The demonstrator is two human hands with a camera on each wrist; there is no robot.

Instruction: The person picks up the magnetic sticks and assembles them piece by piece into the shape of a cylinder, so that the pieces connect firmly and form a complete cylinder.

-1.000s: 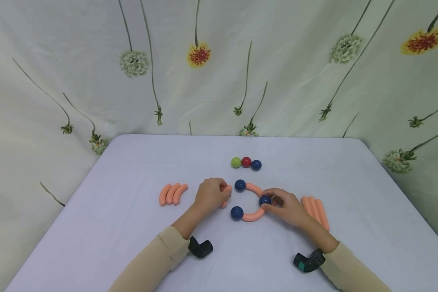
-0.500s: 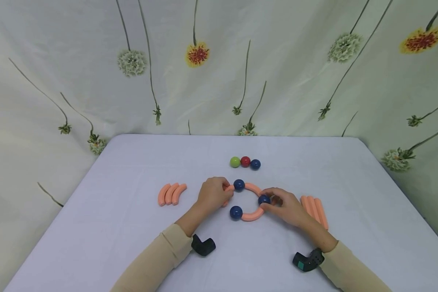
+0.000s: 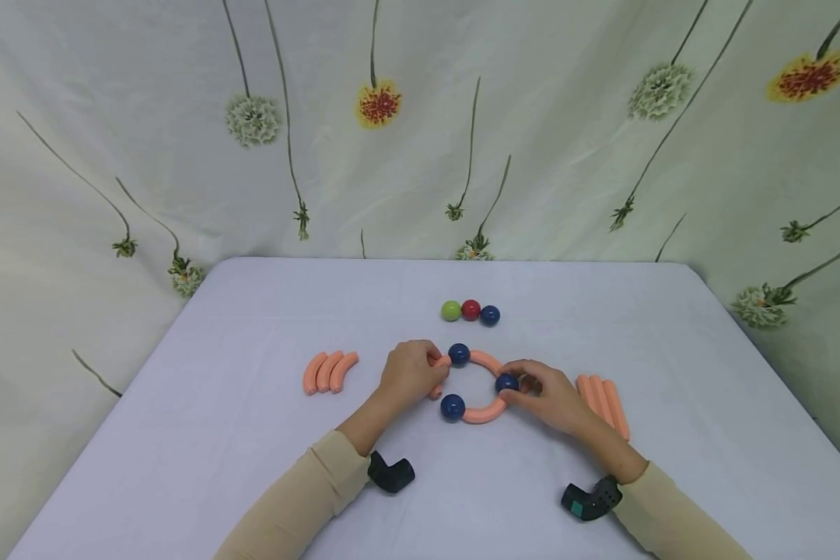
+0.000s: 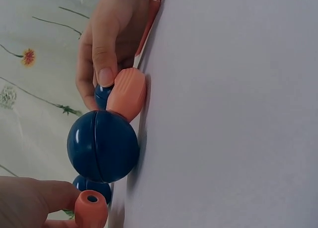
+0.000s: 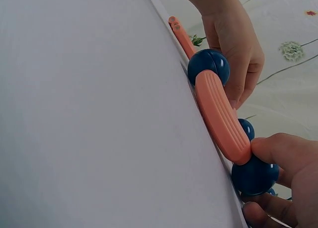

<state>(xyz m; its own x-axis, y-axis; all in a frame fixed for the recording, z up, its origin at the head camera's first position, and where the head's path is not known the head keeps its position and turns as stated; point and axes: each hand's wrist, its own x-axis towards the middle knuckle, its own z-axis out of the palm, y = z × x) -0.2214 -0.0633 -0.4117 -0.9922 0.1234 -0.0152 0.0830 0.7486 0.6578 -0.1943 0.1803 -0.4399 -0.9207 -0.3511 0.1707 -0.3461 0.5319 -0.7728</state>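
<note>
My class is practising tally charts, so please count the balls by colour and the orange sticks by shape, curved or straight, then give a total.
Green balls: 1
Red balls: 1
Blue balls: 4
Curved orange sticks: 6
Straight orange sticks: 3
Total: 15

The place looks like a tabletop recording corner; whether it stands in a home, a lab or an office cannot be told. Beneath the grips of the left hand (image 3: pixel 409 375) and the right hand (image 3: pixel 547 397) spreads a broad pale table (image 3: pixel 182 459) with rounded far corners. Behind both grips, past the far edge, rises a light cloth (image 3: pixel 420 163), softly creased and printed with fluffy pale flower heads, orange-red blooms and thin stems. On the near side of each grip, a black wrist camera (image 3: pixel 392 474) suggests filming.
</note>
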